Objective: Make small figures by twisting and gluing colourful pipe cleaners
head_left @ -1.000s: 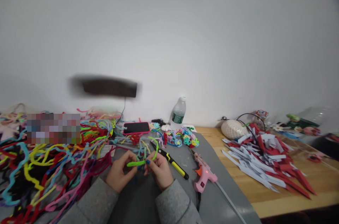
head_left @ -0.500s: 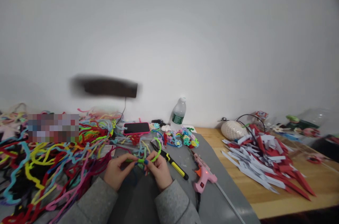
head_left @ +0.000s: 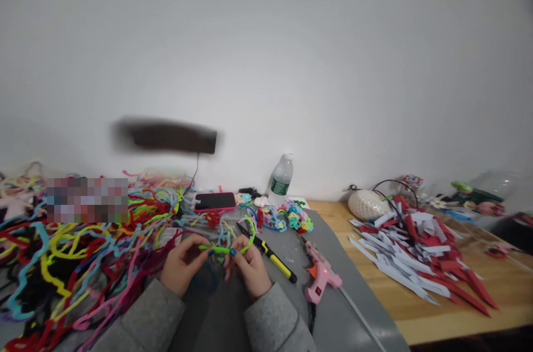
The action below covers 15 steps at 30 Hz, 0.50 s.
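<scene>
Between my two hands is a lime-green pipe cleaner (head_left: 251, 234); its right part curls up in a loop above my right hand. My left hand (head_left: 183, 264) pinches the left end between thumb and finger. Near the middle, my right hand (head_left: 250, 267) is closed on the same piece, its blue-nailed thumb pressed on it. Just behind the fingers lie light-blue and green pipe cleaner pieces (head_left: 225, 234), partly hidden. Beside my right hand rests a yellow-and-black cutting tool (head_left: 280, 264), its far end partly covered.
A heap of colourful pipe cleaners (head_left: 62, 263) covers the left side. Behind are a phone (head_left: 215, 201), a water bottle (head_left: 280, 181) and small pipe cleaner flowers (head_left: 295, 219). A pink glue gun (head_left: 320, 277), its light on, lies right, with red and white paper strips (head_left: 420, 252) beyond.
My left hand has shifted slightly left, away from my right hand, so more of the lime-green pipe cleaner shows between them. My right hand stays almost in place.
</scene>
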Tool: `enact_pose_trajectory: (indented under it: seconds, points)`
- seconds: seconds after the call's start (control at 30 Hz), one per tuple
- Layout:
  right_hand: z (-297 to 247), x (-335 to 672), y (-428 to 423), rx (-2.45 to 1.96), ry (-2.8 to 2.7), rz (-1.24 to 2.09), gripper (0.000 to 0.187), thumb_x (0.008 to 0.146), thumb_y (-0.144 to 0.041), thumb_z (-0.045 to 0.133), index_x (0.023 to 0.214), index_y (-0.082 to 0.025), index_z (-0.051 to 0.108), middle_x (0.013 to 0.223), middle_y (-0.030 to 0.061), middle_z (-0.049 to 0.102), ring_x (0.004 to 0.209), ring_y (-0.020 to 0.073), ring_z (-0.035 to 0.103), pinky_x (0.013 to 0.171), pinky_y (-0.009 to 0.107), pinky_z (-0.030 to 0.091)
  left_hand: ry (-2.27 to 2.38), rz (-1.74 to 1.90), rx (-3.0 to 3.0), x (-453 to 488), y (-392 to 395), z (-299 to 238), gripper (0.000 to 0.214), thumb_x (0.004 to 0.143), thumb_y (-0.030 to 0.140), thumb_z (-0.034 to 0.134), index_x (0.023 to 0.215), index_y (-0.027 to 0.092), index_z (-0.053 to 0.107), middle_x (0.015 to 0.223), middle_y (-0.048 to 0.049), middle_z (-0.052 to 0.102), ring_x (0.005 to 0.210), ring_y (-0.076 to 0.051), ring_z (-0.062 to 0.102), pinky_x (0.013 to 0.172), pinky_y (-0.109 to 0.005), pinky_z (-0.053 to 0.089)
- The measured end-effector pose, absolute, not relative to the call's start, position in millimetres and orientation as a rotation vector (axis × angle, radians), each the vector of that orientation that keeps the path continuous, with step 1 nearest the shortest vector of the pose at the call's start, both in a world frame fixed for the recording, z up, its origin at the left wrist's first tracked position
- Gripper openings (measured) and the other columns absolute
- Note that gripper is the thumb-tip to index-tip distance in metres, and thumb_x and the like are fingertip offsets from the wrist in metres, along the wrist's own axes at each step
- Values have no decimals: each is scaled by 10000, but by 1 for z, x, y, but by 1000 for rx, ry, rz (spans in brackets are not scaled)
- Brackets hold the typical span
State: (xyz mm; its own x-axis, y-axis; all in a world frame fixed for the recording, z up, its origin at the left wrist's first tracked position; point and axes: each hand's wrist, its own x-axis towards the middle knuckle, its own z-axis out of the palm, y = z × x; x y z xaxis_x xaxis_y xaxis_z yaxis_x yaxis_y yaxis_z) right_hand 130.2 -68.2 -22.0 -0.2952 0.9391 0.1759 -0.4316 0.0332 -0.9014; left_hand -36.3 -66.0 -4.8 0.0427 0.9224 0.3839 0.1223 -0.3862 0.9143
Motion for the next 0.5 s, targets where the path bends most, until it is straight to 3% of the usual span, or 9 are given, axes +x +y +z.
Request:
enact_pose_trajectory:
  seconds: [0.27, 0.5]
  points:
    - [-27, 130, -67, -627, -1043, 1513, 232, 751, -361, 598, 776, -199, 432, 505, -49, 584, 331, 81, 506, 339, 165, 409, 1088, 1428, 1583, -38, -67, -5, 108, 688, 233, 603, 752, 148, 618, 678, -26, 631, 638, -159, 604, 584, -232, 497]
    - [-26, 132, -67, -675, -883, 1483, 246, 719, -353, 623, 741, -197, 435, 424, -63, 566, 272, 63, 437, 263, 129, 357, 1094, 1357, 1902, -39, -66, -10, 141, 735, 179, 550, 854, 167, 624, 777, -40, 638, 694, -158, 609, 641, -252, 503]
